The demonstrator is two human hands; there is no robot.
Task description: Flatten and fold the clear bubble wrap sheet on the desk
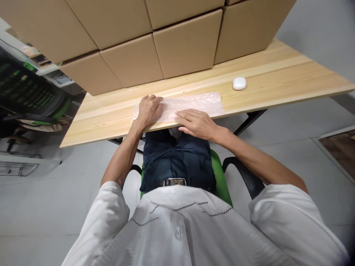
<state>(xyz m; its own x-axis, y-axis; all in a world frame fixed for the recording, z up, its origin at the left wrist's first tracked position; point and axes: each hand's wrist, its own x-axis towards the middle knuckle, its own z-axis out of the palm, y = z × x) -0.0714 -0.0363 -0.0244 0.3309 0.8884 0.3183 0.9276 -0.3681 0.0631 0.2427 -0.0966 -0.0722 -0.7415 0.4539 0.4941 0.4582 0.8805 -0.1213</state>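
Observation:
A thin clear plastic bag [198, 102] lies flat along the near edge of a light wooden table [277, 79]. My left hand [149, 110] rests on the bag's left end, fingers curled and pressing down. My right hand [195, 123] lies palm down at the table's near edge, its fingers spread over the bag's lower middle. Whether either hand pinches the plastic or only presses it is not visible.
A small white rounded case [239, 83] sits on the table to the right of the bag. Stacked cardboard boxes [183, 53] stand along the table's far side. I sit on a green chair [220, 179] with black armrests. A dark mesh chair [30, 98] is at left.

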